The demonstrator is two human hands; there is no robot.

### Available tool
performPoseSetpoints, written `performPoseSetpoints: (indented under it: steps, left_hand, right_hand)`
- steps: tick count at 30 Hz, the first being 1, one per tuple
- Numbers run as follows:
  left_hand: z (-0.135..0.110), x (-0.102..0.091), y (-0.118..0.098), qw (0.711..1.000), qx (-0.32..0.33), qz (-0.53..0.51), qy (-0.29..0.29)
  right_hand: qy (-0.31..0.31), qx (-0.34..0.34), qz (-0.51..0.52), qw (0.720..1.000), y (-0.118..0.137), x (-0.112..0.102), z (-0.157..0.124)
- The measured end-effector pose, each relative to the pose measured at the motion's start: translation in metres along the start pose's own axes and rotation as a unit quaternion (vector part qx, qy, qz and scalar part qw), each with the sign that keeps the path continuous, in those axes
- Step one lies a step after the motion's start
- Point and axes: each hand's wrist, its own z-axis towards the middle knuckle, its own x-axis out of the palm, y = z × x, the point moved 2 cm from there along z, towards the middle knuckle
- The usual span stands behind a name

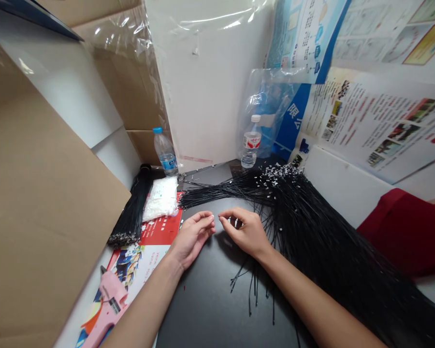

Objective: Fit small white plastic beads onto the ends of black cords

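My left hand [192, 236] and my right hand [245, 231] rest close together on the dark table [210, 299], fingertips nearly touching. Both have fingers curled in a pinch; what they pinch is too small to make out, perhaps a thin black cord. A big heap of thin black cords with small white tips [311, 227] spreads from under my right hand toward the right and back. A tied bundle of black cords [132, 212] lies to the left, beside a bag of small white parts [161, 197].
A pink glue gun [107, 304] lies on a red printed sheet [145, 251] at lower left. Two water bottles [166, 152] [251, 142] stand at the back. Cardboard [39, 203] walls the left, posters the right, a red cloth [409, 227] at right.
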Motion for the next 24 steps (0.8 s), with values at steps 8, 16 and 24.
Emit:
performPoseSetpoints:
  steps: [8,16,24]
  left_hand:
    - [0.0013,-0.0009,0.0032,0.996,0.036,0.080,0.022]
    - [0.0006,-0.0015,0.0028,0.950,0.123,0.287,0.014]
    - [0.0008,-0.0033,0.0049,0.943,0.136,0.304,0.015]
  right_hand:
    - [0.020,0.076,0.064,0.995,0.0009,0.0047,-0.0007]
    - [0.014,0.092,0.054,0.994,0.0030,0.0030,0.0004]
    - [0.022,0.103,0.042,0.994,0.0016,0.0039,-0.0009]
